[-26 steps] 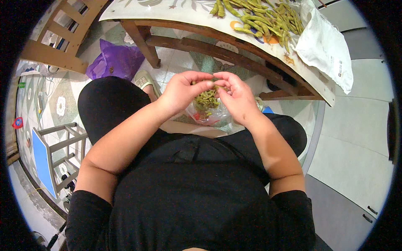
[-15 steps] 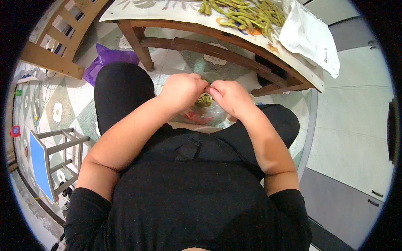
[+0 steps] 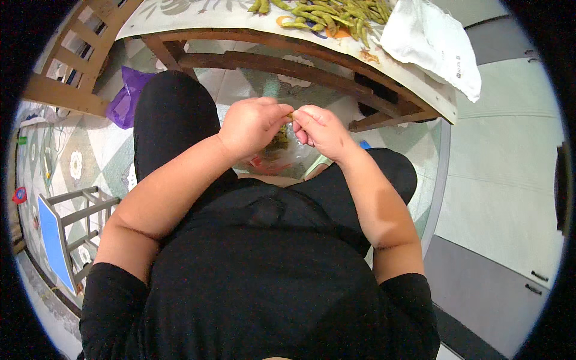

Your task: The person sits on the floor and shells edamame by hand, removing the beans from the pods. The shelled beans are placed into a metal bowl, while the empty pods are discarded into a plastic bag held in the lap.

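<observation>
In front of my lap, my left hand [image 3: 251, 125] and my right hand [image 3: 324, 132] meet, fingertips pinched together. Between them is a small yellow-green edamame pod [image 3: 291, 116], mostly covered by the fingers. Directly below, between my knees, lies a clear plastic bag [image 3: 292, 157] with red on it and greenish pods or shells [image 3: 279, 139] inside, partly hidden by my left hand. A heap of edamame pods [image 3: 336, 17] is spread on the table ahead.
The wooden table [image 3: 252, 54] has a pale patterned cover, with a white bag [image 3: 429, 45] hanging over its right edge. At left are a purple bag [image 3: 127, 99], a wooden chair or bench [image 3: 63, 93] and a blue-topped stool [image 3: 55, 240]. Pale cabinets [image 3: 498, 180] line the right.
Both hands remain together and have shifted slightly left and up; the right fingers have curled and turned. The view has shifted a little, and more of the bag shows beneath the right hand.
</observation>
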### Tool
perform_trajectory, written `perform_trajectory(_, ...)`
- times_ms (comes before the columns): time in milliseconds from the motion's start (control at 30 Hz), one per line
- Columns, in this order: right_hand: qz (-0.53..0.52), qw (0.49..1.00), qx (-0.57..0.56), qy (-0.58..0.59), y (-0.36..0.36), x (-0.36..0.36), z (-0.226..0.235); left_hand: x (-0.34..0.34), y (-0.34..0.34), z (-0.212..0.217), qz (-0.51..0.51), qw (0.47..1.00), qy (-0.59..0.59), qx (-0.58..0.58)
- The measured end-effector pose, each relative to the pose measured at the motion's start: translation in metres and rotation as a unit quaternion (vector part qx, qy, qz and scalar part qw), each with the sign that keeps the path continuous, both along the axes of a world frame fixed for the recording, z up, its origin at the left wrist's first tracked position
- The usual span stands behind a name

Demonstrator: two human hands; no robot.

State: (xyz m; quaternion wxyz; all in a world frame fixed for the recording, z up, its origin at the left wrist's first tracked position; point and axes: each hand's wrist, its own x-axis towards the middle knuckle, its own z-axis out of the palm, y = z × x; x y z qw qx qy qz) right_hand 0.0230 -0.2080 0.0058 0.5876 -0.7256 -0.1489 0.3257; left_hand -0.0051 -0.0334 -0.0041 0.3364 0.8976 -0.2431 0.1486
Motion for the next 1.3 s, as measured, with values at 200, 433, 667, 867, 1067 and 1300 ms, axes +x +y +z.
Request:
perform_trajectory(200,-0.097,0.993,-0.037,-0.051,0.005,-0.004,-0.023,0.003,-0.010,-0.004,0.032,0.998,-0.014,0.043)
perform_trajectory(433,-0.218,0.972,-0.082,-0.006,0.017,0.002,-0.053,0.018,-0.020,-0.028,0.060,0.985,0.021,0.161)
perform_trajectory(667,-0.189,0.923,0.119,0.315,0.011,0.006,-0.039,0.006,-0.013,-0.025,0.051,0.993,-0.018,0.102)
perform_trajectory(867,-0.242,0.949,0.079,0.186,0.024,0.004,-0.048,-0.014,0.005,-0.035,0.044,0.994,0.028,0.096)
perform_trajectory(1067,-0.162,0.946,0.157,0.234,0.025,0.011,-0.039,-0.011,0.023,-0.042,0.018,0.985,0.157,-0.067)
perform_trajectory(1300,-0.116,0.964,0.138,0.196,0.045,-0.001,-0.020,-0.006,0.029,-0.030,0.020,0.852,0.349,-0.389)
